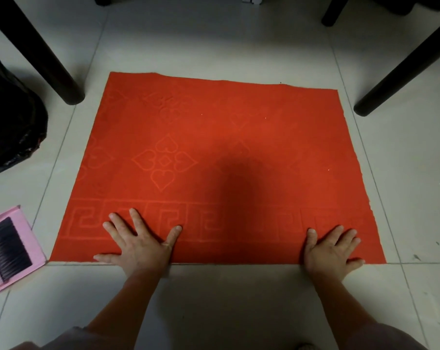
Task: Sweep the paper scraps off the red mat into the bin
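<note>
one mat (214,137) (two hands (140,245) (332,248))

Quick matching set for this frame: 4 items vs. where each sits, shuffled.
Items:
1. left hand
2. right hand
3. pink dustpan
4. black bag

Places:
A. floor, left of the red mat's near corner
B. flat on mat's near edge, right side
C. far left, beside a dark furniture leg
D. flat on mat's near edge, left side

Pairs: 1-D, 2-B, 3-A, 4-C

Black bin bag (9,117) cut by left edge; mat specks (265,117) too small to identify.
</note>
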A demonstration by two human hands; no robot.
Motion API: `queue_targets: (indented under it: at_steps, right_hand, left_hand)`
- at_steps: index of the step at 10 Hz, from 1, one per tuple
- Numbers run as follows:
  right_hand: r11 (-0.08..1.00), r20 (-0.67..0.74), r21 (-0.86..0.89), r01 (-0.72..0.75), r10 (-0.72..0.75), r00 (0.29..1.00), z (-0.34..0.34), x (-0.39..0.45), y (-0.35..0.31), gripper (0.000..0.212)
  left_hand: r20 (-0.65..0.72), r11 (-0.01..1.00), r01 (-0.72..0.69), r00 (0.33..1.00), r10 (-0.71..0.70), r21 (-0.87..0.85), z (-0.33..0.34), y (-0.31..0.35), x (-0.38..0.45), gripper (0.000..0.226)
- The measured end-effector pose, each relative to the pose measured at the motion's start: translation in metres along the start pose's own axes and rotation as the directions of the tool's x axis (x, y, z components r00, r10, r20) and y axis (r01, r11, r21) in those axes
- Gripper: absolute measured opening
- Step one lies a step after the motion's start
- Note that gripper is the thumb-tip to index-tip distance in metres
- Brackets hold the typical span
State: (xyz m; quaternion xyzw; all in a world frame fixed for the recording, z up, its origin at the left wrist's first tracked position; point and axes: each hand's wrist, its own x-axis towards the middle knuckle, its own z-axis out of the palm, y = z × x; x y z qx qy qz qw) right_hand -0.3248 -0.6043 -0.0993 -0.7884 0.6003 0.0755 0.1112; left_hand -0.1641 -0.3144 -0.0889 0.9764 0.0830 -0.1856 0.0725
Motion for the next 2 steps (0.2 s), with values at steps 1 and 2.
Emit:
queue_targets:
  at_steps: [1,2]
  right_hand:
    - [0.997,-0.043,0.057,0.058,-0.056,0.998,-0.006,0.005,-0.01,0.07]
    - [0.976,-0.09,0.114,0.186,-0.177,0.98,-0.015,0.01,-0.03,0.063]
  left_hand:
    - [0.001,0.999,-0.018,1.0,0.018,-0.027,-0.005,0.002,0.004,0.11]
    - [-0.111,0.985,-0.13,0.987,0.117,-0.112,-0.009,0.008,0.01,0.088]
